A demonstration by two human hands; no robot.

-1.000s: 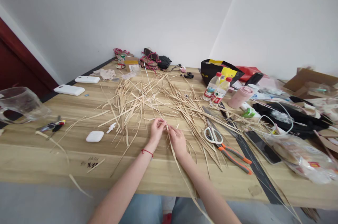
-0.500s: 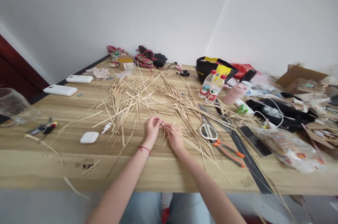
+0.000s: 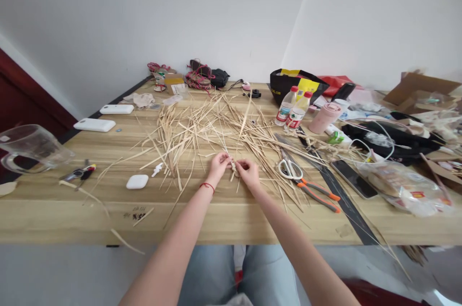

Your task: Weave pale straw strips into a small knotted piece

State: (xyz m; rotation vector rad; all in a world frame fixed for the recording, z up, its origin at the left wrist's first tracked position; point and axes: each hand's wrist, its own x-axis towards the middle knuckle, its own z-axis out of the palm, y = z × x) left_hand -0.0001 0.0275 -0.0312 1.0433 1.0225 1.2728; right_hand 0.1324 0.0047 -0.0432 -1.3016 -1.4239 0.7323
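Just in front of me, above the wooden table (image 3: 202, 229), my left hand (image 3: 218, 166) pinches a small knotted or woven straw piece (image 3: 234, 168). Thin pale strands (image 3: 219, 136) run up and away from its fingertips. My right hand (image 3: 248, 173), thumb and fingers pressed together, grips the same piece from the right side. Its finest details are hidden by my fingers. A broad pale straw strip (image 3: 246, 114) rises beyond my right hand; whether it joins the piece, I cannot tell. Loose straw strips (image 3: 184, 140) lie in a wide heap behind both hands.
White-handled scissors (image 3: 290, 170) and orange-grey pliers (image 3: 320, 195) lie to the right, beside a phone (image 3: 354, 179). Two bottles (image 3: 286, 106), a pink cup (image 3: 325, 117) and a black bag (image 3: 285, 85) stand behind. At left are a white case (image 3: 137, 181) and a clear jug (image 3: 32, 149).
The view has shifted, so the table sits a little higher and further right. My hands still grip the small piece, which shows more now. A broad straw strip now stands out beyond my right hand.
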